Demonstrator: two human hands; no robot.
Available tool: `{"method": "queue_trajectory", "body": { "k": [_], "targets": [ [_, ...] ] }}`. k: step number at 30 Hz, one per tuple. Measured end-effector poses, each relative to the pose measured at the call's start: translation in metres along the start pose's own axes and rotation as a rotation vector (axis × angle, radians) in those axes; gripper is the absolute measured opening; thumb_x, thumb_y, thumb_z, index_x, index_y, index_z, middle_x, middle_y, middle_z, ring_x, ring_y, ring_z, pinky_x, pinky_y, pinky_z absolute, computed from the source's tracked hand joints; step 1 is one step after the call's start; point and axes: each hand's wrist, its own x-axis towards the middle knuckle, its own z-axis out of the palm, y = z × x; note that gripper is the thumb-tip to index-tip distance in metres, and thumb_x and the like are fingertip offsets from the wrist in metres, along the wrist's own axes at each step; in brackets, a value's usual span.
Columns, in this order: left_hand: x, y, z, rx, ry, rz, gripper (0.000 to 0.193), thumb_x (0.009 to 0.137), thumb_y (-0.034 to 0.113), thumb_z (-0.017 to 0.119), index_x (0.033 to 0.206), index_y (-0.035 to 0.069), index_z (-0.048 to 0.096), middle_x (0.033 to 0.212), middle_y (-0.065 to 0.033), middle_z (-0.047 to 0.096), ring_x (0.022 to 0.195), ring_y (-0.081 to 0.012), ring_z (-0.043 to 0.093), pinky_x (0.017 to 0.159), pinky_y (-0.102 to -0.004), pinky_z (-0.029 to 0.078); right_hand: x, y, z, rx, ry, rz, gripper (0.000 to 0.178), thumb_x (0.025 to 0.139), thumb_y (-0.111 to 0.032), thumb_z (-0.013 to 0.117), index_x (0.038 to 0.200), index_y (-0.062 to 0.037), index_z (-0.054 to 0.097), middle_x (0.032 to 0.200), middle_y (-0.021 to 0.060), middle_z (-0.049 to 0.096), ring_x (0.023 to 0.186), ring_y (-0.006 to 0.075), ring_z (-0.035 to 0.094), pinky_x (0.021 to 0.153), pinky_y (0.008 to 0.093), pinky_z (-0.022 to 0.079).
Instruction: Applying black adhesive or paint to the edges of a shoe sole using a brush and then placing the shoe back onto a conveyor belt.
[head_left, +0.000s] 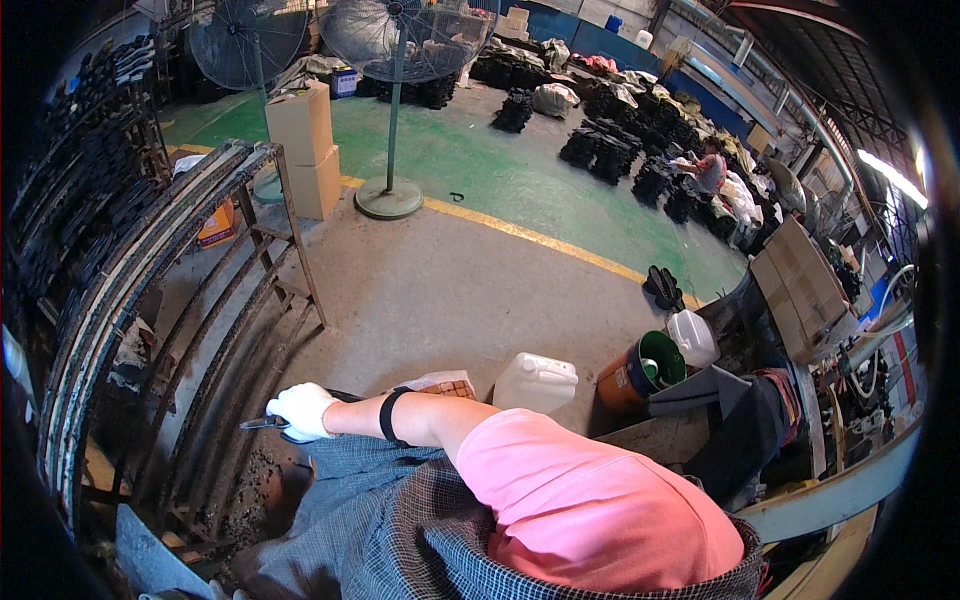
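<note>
Pointed metal tool (262, 424), one, sits at the near left in the right hand (301, 411), its tip toward a curved metal rack (165, 222). That hand, white-gloved, is curled around it; its full grip is hidden. The left hand is out of view, so its state cannot be told. No worked piece can be made out beside the tool, so what is done or left cannot be judged. Counted: one rack, two standing fans (397, 105) far left, two stacked cartons (300, 130) beside them, and two white jugs (535, 383), centre and right.
</note>
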Motion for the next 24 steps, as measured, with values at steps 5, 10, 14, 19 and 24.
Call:
{"method": "queue_trajectory", "body": {
  "k": [5,10,14,19,24],
  "targets": [
    [-0.0013,-0.0012,0.0006,0.033,0.028,0.018,0.059,0.104,0.035,0.055,0.148,-0.003,0.051,0.117,-0.0187,0.067,0.071,-0.0112,0.049,0.065,-0.0211,0.04,-0.0018,-0.0003,-0.0004,0.002,0.018,0.001,0.033,0.084,-0.03,0.072,0.113,-0.0133,0.069,0.098,0.0148,0.073,0.096,0.0354,0.072,0.085,0.0473,0.057],
    [0.0002,-0.0016,-0.0024,0.035,0.032,0.01,0.061,0.104,0.037,0.055,0.149,-0.004,0.051,0.115,-0.018,0.067,0.073,-0.0118,0.05,0.066,-0.0218,0.04,-0.0007,-0.0015,-0.0005,0.007,0.002,0.018,0.033,0.084,-0.03,0.073,0.113,-0.0135,0.069,0.098,0.0149,0.073,0.096,0.0355,0.072,0.085,0.0473,0.057],
    [0.0001,-0.0036,-0.0034,0.028,0.027,0.023,0.065,0.102,0.043,0.057,0.148,-0.003,0.052,0.115,-0.0162,0.068,0.076,-0.0125,0.051,0.069,-0.023,0.042,-0.0005,-0.0005,0.0005,0.011,0.021,0.005,0.032,0.083,-0.028,0.071,0.111,-0.0125,0.071,0.098,0.0161,0.074,0.096,0.0368,0.072,0.085,0.0484,0.057],
    [-0.0006,-0.0019,-0.0003,0.053,0.052,0.003,0.067,0.101,0.046,0.059,0.147,-0.002,0.053,0.115,-0.0153,0.069,0.077,-0.013,0.052,0.07,-0.0233,0.042,-0.0004,0.0001,0.0013,-0.001,0.001,0.012,0.034,0.084,-0.03,0.073,0.113,-0.0132,0.068,0.099,0.0147,0.073,0.097,0.0351,0.072,0.086,0.0475,0.057],
    [-0.0013,-0.0013,0.0017,0.049,0.057,0.004,0.066,0.101,0.045,0.06,0.147,-0.002,0.054,0.115,-0.0159,0.068,0.077,-0.0126,0.051,0.07,-0.0231,0.042,-0.0014,-0.0005,0.0005,-0.001,0.015,0.003,0.033,0.084,-0.03,0.072,0.112,-0.0125,0.069,0.098,0.0146,0.073,0.096,0.0351,0.072,0.085,0.0473,0.057]
  ]
}}
